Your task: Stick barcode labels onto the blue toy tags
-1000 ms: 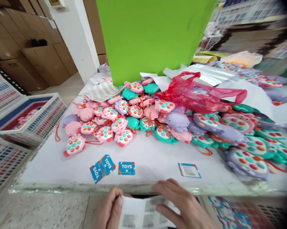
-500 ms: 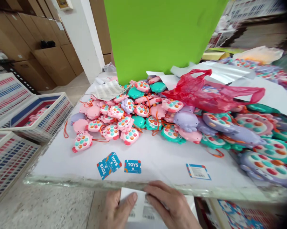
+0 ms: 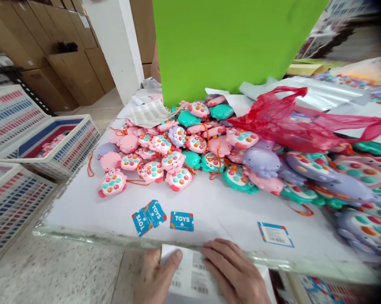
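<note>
At the table's front edge, a white sheet of barcode labels (image 3: 187,266) lies between my hands. My left hand (image 3: 155,276) grips its left side, thumb on top and the other fingers hidden underneath. My right hand (image 3: 239,272) is closed over the right side, its fingers together and bent on the paper; the thumb is hidden. Just beyond are two overlapping blue TOYS cards (image 3: 149,217) and a single TOYS card (image 3: 182,221). Farther right, another card (image 3: 275,234) lies with its barcode side up.
A heap of animal-shaped pop toys (image 3: 152,171) in pink, green and purple spreads across the white table (image 3: 89,211). A red plastic bag (image 3: 282,120) and printed sheets (image 3: 150,114) lie on it. Behind rises a green panel (image 3: 228,46). Plastic baskets (image 3: 73,147) stand at left.
My right hand has slid a little right across the label sheet, uncovering more printed labels. My left hand keeps its grip. The view has shifted slightly.
</note>
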{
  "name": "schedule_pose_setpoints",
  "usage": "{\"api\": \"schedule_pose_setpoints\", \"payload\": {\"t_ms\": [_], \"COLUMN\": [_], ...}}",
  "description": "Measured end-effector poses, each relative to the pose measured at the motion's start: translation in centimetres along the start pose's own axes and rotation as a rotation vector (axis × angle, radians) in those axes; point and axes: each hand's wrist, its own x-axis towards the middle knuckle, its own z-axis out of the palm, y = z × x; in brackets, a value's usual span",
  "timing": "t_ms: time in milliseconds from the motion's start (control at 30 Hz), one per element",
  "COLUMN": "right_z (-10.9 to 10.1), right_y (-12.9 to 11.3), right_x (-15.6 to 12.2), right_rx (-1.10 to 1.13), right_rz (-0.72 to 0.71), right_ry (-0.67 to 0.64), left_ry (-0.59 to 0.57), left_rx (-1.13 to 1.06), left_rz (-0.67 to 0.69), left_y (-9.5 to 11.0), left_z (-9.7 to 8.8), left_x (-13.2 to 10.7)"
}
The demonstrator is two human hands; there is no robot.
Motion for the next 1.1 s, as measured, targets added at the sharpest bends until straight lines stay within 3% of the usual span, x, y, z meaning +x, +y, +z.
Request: {"api": "schedule_pose_setpoints", "payload": {"t_ms": [133,267,367,467,533,600,700,833,967,1100], "right_z": [0.3,-1.2,-3.5,-5.2,-5.6,-5.7,-5.7,-5.7,-5.6,-5.7], "right_y": [-0.4,-1.5,-1.5,-0.7,-0.2,0.1,0.4,0.7,1.4,2.2], "right_x": [0.4,2.3,4.1,5.4,5.7,5.7,5.5,5.4,4.4,2.8], "right_rx": [0.038,0.201,0.289,0.291,0.296,0.303,0.316,0.372,0.331,0.217], "right_rz": [-0.054,0.009,0.224,0.428,0.491,0.518,0.538,0.551,0.507,0.303], "right_ry": [-0.010,-0.035,-0.086,-0.116,-0.128,-0.143,-0.176,-0.228,-0.319,-0.383], "left_ry": [-0.004,-0.025,-0.057,-0.194,-0.320,-0.387,-0.401,-0.385,-0.447,-0.397], "left_rx": [-0.063,-0.034,0.155,0.459,0.662,0.825,0.974,0.960,0.985,0.909], "left_rz": [-0.061,0.011,0.152,0.492,0.753,0.904,0.962,1.035,1.068,1.104], "left_y": [-0.5,-0.4,0.0,0.9,1.8,2.5,2.5,1.1,0.8,2.1], "left_z": [-0.2,-1.3,-2.5,-2.8,-2.2,-1.0,1.5,3.6,1.9,-1.3], "left_x": [0.5,0.8,0.8,1.0,1.2,1.4,1.4,1.2,1.3,1.4]}}
